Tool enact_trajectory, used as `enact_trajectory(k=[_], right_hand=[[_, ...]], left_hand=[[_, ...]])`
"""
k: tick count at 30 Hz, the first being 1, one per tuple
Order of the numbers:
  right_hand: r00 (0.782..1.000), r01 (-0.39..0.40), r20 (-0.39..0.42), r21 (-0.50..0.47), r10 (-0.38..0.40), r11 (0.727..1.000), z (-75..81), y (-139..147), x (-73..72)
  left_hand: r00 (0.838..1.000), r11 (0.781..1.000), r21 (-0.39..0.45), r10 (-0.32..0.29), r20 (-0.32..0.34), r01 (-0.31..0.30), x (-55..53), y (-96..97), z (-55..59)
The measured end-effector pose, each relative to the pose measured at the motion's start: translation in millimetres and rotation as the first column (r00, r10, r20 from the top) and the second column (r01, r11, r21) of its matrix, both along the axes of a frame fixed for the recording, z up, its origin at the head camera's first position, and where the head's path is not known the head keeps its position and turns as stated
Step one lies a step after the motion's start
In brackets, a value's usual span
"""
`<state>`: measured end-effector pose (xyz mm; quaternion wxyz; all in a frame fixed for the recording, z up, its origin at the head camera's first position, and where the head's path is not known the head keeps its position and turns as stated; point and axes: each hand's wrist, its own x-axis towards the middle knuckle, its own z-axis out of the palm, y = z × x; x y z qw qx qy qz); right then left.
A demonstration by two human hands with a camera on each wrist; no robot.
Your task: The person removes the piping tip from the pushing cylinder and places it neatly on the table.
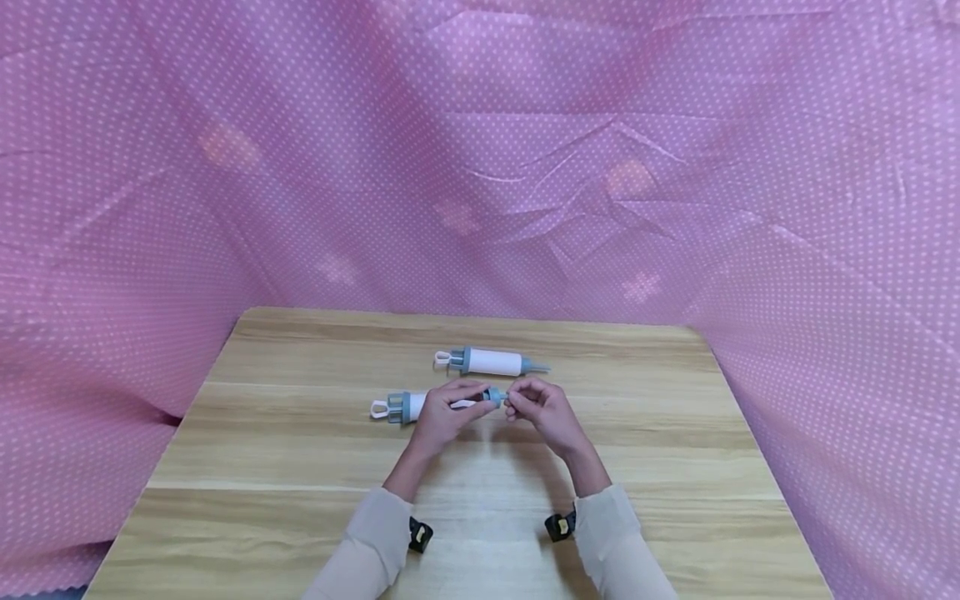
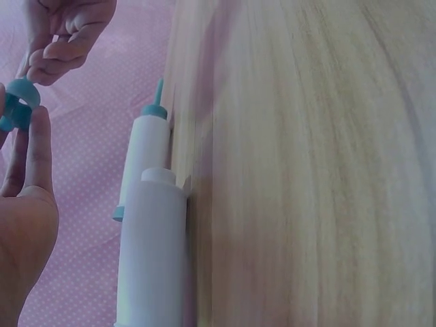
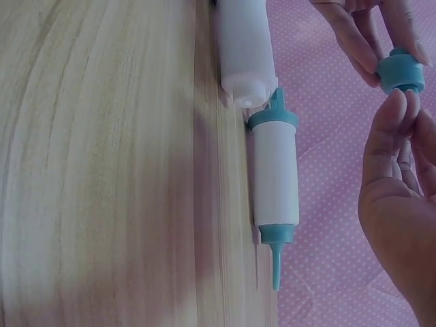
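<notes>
A teal nozzle cap (image 1: 492, 396) is held up between both hands over the table. My left hand (image 1: 446, 414) grips its wide body between thumb and fingers, as the right wrist view shows. My right hand (image 1: 547, 414) pinches its narrow end with the fingertips. Beneath the left hand lies a white syringe-like barrel (image 2: 153, 252) with a bare white neck at one end. Its other end carries a teal collar (image 1: 397, 407) and a white loop handle (image 1: 379, 409). The left hand covers part of this barrel in the head view.
A second white syringe-like barrel (image 1: 495, 362), with a teal tapered nozzle (image 1: 534, 367) and a white loop handle (image 1: 442, 357), lies just beyond the first. Both rest on the wood-grain table (image 1: 285, 450). Pink dotted cloth (image 1: 337, 167) surrounds the table's back and sides.
</notes>
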<state>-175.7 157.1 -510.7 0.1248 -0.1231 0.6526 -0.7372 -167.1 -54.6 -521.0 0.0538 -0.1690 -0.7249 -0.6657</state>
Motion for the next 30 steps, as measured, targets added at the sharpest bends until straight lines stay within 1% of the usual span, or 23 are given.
enact_trajectory(k=[3, 5, 9, 15, 22, 25, 30], right_hand=[[1.000, -0.004, -0.016, 0.000, 0.004, 1.000, 0.7, 0.4, -0.6], [1.000, -0.008, -0.021, -0.004, 0.008, 1.000, 0.8, 0.4, -0.8], [1.000, -0.010, -0.015, -0.015, 0.009, 1.000, 0.7, 0.0, 0.3], [1.000, 0.011, -0.010, -0.033, -0.011, 0.999, -0.2, -1.2, 3.3], [1.000, 0.023, -0.013, -0.028, -0.023, 0.999, 1.6, -1.4, 4.8], [1.000, 0.015, -0.018, -0.033, -0.015, 0.999, 1.6, -1.8, 4.9], [0.999, 0.004, -0.034, -0.037, -0.006, 0.999, 0.0, -2.9, 4.8]], left_hand=[[1.000, 1.000, 0.001, -0.003, -0.017, 0.003, -0.6, 0.4, 0.2], [1.000, 1.000, 0.004, -0.008, -0.017, 0.008, -0.6, 0.8, 0.9], [1.000, 1.000, 0.004, -0.012, 0.004, 0.012, 0.7, 1.3, 2.0], [0.999, 1.000, -0.002, -0.017, 0.043, 0.017, 4.1, 2.9, 2.6], [0.998, 0.999, -0.042, -0.019, 0.061, 0.021, 4.4, 4.4, 3.7], [0.996, 0.998, -0.054, -0.027, 0.081, 0.031, 6.2, 3.9, 10.0], [0.993, 0.998, -0.023, -0.057, 0.102, 0.060, 14.6, 2.9, 31.5]])
